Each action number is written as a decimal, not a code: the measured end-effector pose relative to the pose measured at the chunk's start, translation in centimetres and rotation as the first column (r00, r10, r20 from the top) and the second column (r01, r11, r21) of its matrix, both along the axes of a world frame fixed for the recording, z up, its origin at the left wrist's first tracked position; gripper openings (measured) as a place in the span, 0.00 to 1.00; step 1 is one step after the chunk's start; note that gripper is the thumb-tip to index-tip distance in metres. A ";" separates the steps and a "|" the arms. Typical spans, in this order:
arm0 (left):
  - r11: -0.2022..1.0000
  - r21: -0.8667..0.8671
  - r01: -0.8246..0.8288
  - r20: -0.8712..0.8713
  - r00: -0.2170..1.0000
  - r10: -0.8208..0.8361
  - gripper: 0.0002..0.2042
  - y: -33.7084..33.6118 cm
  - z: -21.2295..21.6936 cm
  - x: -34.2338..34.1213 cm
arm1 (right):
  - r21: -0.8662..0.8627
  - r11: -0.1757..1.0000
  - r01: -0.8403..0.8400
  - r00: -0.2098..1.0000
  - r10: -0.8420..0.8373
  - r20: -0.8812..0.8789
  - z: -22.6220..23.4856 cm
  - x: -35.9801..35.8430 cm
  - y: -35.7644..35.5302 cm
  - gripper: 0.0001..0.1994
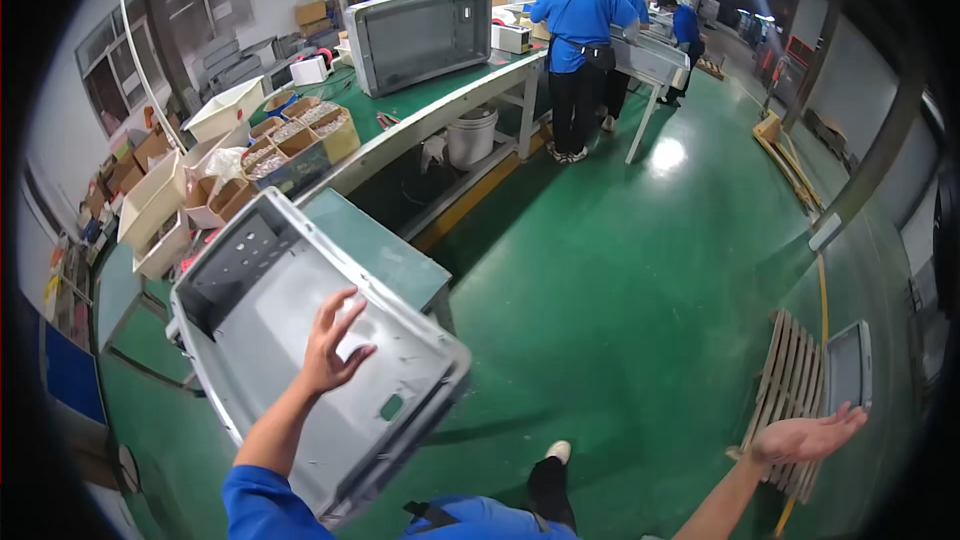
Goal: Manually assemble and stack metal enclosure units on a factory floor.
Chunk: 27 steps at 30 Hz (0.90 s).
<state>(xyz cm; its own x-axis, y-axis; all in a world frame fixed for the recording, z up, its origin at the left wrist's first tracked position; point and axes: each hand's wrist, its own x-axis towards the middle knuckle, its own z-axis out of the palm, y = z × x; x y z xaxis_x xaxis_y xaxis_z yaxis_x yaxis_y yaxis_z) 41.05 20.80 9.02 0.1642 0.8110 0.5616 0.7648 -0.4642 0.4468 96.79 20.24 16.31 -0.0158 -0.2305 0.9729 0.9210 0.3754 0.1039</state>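
A large grey plastic crate (250,350) sits tilted just in front of me, its open side up and an oval hole through its near wall. My left hand (335,340) is over it with the fingers spread and curved, holding nothing; whether a fingertip touches the crate I cannot tell. Out to the right, my right hand (810,433) is stretched away from my body, open and palm up, with nothing in it. It appears in front of a slatted wooden pallet (783,385) and a grey plastic tray (848,370) lying there.
Along the left runs a green-topped workbench (400,112) with another grey crate (425,37) standing on its side. Small boxes of parts (300,132) and cream bins (150,202) crowd its near end. A white bucket (472,137) is underneath. Several people in blue (585,15) work farther off.
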 end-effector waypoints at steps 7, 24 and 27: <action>0.982 -0.036 -0.185 -0.254 0.952 0.170 0.27 11.1 2.6 7.0 | -0.563 0.779 -0.275 0.961 0.222 -0.163 -6.0 2.3 16.2 0.27; 0.904 -0.331 -0.272 -0.039 0.961 0.275 0.20 53.5 -7.4 -4.7 | -0.885 0.148 -0.442 0.496 0.862 -0.104 -3.9 -25.8 65.6 0.11; 0.893 -0.377 -0.248 0.085 0.950 0.300 0.19 61.0 -9.3 -5.8 | -0.885 0.065 -0.462 0.462 0.869 -0.178 -3.4 -29.5 73.4 0.10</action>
